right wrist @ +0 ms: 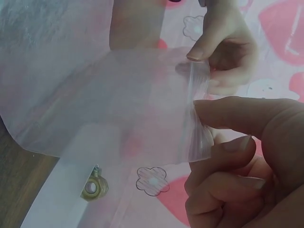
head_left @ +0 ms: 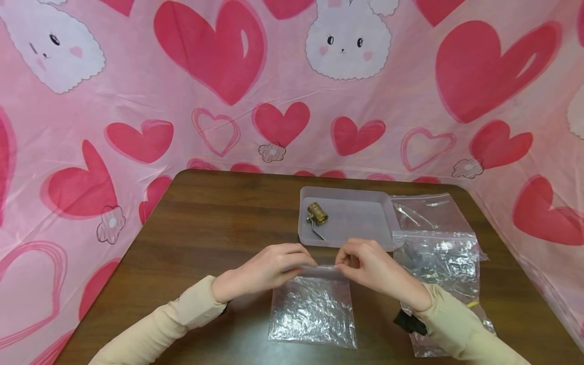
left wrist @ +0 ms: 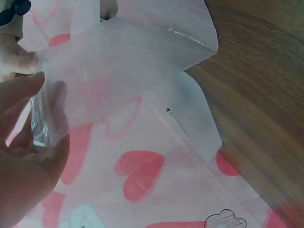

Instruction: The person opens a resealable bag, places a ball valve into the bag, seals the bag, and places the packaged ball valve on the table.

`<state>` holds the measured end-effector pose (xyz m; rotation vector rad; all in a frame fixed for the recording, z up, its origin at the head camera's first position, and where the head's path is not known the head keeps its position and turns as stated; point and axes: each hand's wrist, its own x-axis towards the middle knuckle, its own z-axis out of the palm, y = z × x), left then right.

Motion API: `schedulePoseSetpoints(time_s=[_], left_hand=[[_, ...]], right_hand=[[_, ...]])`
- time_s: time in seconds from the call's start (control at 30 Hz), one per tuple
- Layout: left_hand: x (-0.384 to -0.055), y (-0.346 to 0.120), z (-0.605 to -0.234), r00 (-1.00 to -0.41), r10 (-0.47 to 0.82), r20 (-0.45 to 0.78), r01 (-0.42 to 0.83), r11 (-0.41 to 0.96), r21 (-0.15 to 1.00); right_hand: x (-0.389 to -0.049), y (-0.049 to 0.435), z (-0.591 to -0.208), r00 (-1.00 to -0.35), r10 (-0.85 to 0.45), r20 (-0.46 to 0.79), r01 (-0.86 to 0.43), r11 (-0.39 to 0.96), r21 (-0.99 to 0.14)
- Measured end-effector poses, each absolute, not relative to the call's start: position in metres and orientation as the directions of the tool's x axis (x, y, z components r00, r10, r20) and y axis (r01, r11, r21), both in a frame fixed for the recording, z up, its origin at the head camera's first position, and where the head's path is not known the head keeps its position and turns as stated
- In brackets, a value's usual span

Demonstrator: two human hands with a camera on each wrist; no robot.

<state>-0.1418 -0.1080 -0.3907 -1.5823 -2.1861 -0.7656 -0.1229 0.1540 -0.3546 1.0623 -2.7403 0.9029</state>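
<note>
A clear zip-top plastic bag (head_left: pixel 315 312) hangs over the near middle of the table, its zip edge uppermost. My left hand (head_left: pixel 271 266) pinches the left part of that edge between thumb and fingers. At the right end, my right hand (head_left: pixel 371 266) pinches the same edge, thumb and forefinger close to the zip strip in the right wrist view. The bag looks flat, with nothing inside. Beyond the hands, a brass valve fitting (head_left: pixel 318 214) with a thin metal lever lies in the left part of a shallow translucent tray (head_left: pixel 349 193).
More clear zip bags (head_left: pixel 438 263) lie overlapping at the right of the tray, running toward the near edge and partly under the right forearm. The brown wooden table (head_left: pixel 228 208) is bordered by a pink heart-patterned cloth (head_left: pixel 292 86) behind and at both sides.
</note>
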Motion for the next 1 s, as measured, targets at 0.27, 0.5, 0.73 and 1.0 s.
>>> schedulePoseSetpoints(time_s=[0.27, 0.5, 0.73, 1.0], left_hand=[[-0.141, -0.101, -0.392, -0.381, 0.722, 0.578, 0.923, 0.258, 0.285], [-0.141, -0.1, -0.391, -0.381, 0.717, 0.584, 0.923, 0.261, 0.282], [-0.141, -0.099, -0.389, -0.345, 0.744, 0.572, 0.938, 0.252, 0.239], [-0.141, -0.099, -0.39, -0.312, 0.77, 0.556, 0.949, 0.286, 0.136]], right_hand=[[-0.124, 0.148, -0.359, -0.738, -0.602, 0.306, -0.666, 0.573, -0.477], [-0.125, 0.143, -0.359, -0.732, -0.631, 0.257, -0.661, 0.568, -0.491], [-0.127, 0.141, -0.356, -0.735, -0.631, 0.248, -0.657, 0.575, -0.487], [-0.129, 0.142, -0.357, -0.749, -0.621, 0.231, -0.633, 0.569, -0.525]])
